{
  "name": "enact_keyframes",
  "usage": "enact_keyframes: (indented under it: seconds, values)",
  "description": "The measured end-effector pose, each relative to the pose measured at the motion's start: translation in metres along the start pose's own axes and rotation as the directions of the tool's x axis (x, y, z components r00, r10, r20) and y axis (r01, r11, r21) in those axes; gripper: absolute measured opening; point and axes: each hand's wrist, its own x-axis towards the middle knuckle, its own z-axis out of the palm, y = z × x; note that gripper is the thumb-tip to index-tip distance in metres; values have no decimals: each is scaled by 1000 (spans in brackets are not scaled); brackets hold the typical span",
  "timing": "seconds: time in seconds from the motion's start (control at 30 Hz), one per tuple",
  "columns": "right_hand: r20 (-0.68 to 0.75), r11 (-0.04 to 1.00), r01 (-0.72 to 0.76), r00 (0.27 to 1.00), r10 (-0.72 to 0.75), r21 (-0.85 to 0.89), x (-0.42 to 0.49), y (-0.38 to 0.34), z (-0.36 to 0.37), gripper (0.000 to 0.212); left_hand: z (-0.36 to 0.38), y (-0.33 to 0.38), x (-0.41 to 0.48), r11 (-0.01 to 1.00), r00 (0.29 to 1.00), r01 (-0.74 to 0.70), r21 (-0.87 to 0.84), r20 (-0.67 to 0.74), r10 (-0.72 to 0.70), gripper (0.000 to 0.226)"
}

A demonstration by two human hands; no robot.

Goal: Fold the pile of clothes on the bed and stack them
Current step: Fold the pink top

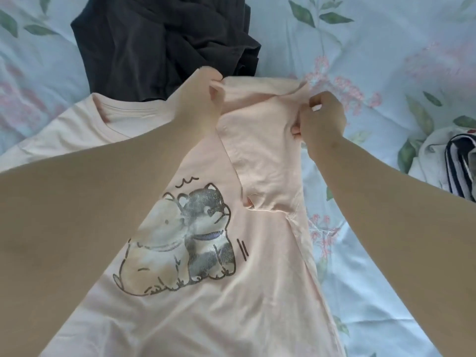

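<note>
on the pale blue floral bed sheet (386, 34) a peach cotton t-shirt with cartoon dog print (257, 292) lies face up, centre. the grip of the left hand (206, 99) and right hand (324, 119) pinches its right sleeve, likely to fold it inward.

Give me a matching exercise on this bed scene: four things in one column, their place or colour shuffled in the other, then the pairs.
Things:
1. pink T-shirt
2. dark garment
3. striped garment
4. bedsheet

Place or colour:
A. pale blue with leaves and flowers
B. bunched at the right edge of view
C. pinched by the left hand and the right hand
D. crumpled beyond the shirt's collar

Pairs: 1-C, 2-D, 3-B, 4-A
</note>
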Motion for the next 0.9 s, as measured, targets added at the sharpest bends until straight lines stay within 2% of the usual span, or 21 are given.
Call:
enact_keyframes:
  seconds: [0.03, 0.1, 0.17, 0.23, 0.4, 0.63, 0.7, 0.77, 0.83, 0.9]
  values:
    - [27, 999, -17, 999, 18, -44, -4, 0, 2, 21, 3, -1, -3, 1000, 998, -11, 9, 65, 11, 32]
    - [68, 996, 4, 998, 2, -88, -18, 3, 6, 42, 8, -1, -17, 993, 986, -33, -117, 160, 51, 51]
    - [68, 974, 150, 988, -140, -168, -39, 4, 11, 52, 9, -7, -36, 983, 985, -89, -160, 130, 110, 57]
    - [105, 925, 274, 961, -255, -262, -64, 5, 19, 50, 3, -21, -60, 991, 992, -93, -94, 80, 100, 55]
    - [376, 884, 344, 901, -216, -315, -125, 1, 53, 42, -32, -73, -127, 991, 990, 134, -4, 38, -134, 47]
    - [603, 832, 421, 786, -135, -362, -212, -13, 128, 36, -108, -161, -201, 913, 907, 408, -26, -103, -408, 43]
    - [653, 834, 432, 748, -119, -343, -238, -19, 155, 36, -130, -184, -217, 873, 853, 485, -51, -191, -485, 39]
    - [695, 799, 483, 709, -118, -357, -260, -23, 183, 41, -151, -209, -233, 808, 761, 589, -35, -311, -568, 37]
    - [709, 746, 522, 699, -97, -413, -276, -26, 207, 47, -170, -232, -245, 698, 608, 710, -89, -422, -673, 38]
    - [690, 710, 499, 723, -26, -497, -289, -26, 225, 55, -186, -254, -249, 548, 416, 793, -265, -421, -806, 47]
